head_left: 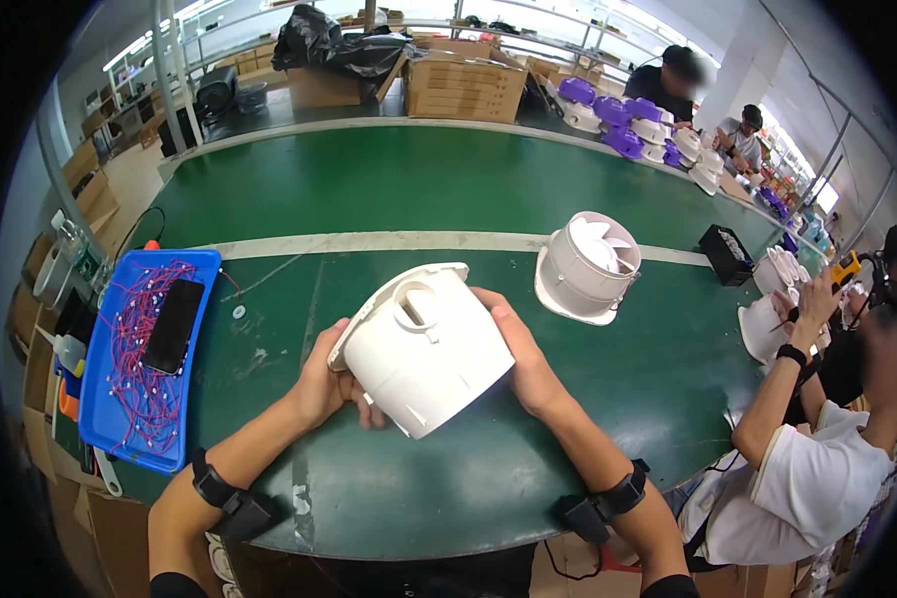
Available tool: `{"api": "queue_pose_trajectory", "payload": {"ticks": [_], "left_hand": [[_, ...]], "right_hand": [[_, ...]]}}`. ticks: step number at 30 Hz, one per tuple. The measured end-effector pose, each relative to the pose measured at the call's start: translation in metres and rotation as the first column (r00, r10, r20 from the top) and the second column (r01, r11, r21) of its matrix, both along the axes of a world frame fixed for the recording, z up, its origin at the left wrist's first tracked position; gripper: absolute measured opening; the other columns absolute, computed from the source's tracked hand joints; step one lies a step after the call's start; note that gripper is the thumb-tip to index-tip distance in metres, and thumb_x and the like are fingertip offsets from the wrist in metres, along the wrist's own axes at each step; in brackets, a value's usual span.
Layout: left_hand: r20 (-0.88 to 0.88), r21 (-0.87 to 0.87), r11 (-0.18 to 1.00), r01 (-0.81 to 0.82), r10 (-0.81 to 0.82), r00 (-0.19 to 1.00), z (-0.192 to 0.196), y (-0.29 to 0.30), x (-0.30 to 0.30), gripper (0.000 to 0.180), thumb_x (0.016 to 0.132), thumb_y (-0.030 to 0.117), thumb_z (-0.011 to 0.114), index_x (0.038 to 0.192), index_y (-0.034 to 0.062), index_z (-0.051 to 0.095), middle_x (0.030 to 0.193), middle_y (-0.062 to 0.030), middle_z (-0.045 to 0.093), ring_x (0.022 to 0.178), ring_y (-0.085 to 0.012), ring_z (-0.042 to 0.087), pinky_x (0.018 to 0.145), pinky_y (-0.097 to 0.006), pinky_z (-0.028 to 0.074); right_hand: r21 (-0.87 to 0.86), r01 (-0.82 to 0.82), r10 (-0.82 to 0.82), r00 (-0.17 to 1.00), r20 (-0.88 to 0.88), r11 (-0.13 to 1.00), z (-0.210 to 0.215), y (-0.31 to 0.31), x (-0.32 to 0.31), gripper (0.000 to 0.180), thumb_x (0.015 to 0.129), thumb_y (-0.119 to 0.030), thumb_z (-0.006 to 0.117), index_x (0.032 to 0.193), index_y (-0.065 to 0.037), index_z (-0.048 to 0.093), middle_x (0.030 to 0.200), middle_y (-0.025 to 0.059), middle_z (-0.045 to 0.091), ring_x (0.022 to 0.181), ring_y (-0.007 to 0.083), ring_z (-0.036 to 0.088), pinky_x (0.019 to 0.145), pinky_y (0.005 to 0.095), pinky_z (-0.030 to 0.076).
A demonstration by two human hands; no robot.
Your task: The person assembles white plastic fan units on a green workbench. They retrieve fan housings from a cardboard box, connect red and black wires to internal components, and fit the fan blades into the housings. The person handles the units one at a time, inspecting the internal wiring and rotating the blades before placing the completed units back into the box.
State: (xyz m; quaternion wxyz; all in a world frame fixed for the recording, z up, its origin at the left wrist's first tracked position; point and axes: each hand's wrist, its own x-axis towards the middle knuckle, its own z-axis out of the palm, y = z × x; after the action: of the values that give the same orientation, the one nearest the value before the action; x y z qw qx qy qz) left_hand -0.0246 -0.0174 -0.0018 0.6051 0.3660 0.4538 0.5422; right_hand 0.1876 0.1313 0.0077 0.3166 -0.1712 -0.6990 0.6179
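I hold a white plastic fan housing (431, 351) over the green table (389, 189), tilted, with its round opening facing up and left. My left hand (327, 384) grips its lower left side. My right hand (524, 359) clasps its right side, thumb on the upper edge. A second white round housing (588, 267) with fan blades inside lies on the table just beyond my right hand.
A blue tray (110, 419) at the left holds red wires and a black phone (173, 325). A person in white (817, 468) works at the right with a yellow tool. Purple and white parts (633, 125), cardboard boxes (463, 88) and other people are at the far side.
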Motion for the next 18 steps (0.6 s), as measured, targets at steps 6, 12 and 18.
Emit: {"api": "queue_pose_trajectory", "payload": {"ticks": [6,12,18], "left_hand": [[-0.531,0.080,0.979,-0.188,0.201,0.823,0.008,-0.003,0.001,0.062,0.100,0.047,0.019,0.121,-0.0015,0.052,0.063,-0.0196,0.060,0.050,-0.0264,0.059,0.045,-0.032,0.047],[-0.531,0.830,0.557,-0.020,0.802,0.275,0.006,0.006,-0.005,0.042,0.094,0.018,0.042,0.134,0.0048,0.041,0.112,-0.0247,0.059,0.088,-0.0307,0.063,0.070,-0.041,0.050],[-0.564,0.820,0.424,0.383,0.708,0.425,0.008,-0.001,-0.006,0.036,0.096,0.030,0.043,0.128,0.0131,0.050,0.120,-0.0300,0.057,0.099,-0.0420,0.064,0.082,-0.045,0.053]], "right_hand": [[-0.251,0.035,-0.016,0.997,0.076,0.967,-0.006,0.007,0.004,0.058,0.102,-0.046,0.027,0.136,-0.002,0.043,0.110,0.0168,0.062,0.088,0.0248,0.067,0.064,0.0350,0.060],[-0.039,-0.007,0.013,0.988,0.152,0.999,0.001,0.010,0.009,0.047,0.101,-0.036,0.033,0.121,-0.001,0.056,0.099,0.0137,0.064,0.079,0.0210,0.067,0.059,0.0327,0.059],[0.192,-0.002,-0.046,0.968,0.245,0.981,0.004,-0.002,0.004,0.035,0.100,-0.024,0.040,0.107,0.002,0.064,0.077,0.0117,0.065,0.067,0.0186,0.066,0.053,0.0290,0.055]]}}
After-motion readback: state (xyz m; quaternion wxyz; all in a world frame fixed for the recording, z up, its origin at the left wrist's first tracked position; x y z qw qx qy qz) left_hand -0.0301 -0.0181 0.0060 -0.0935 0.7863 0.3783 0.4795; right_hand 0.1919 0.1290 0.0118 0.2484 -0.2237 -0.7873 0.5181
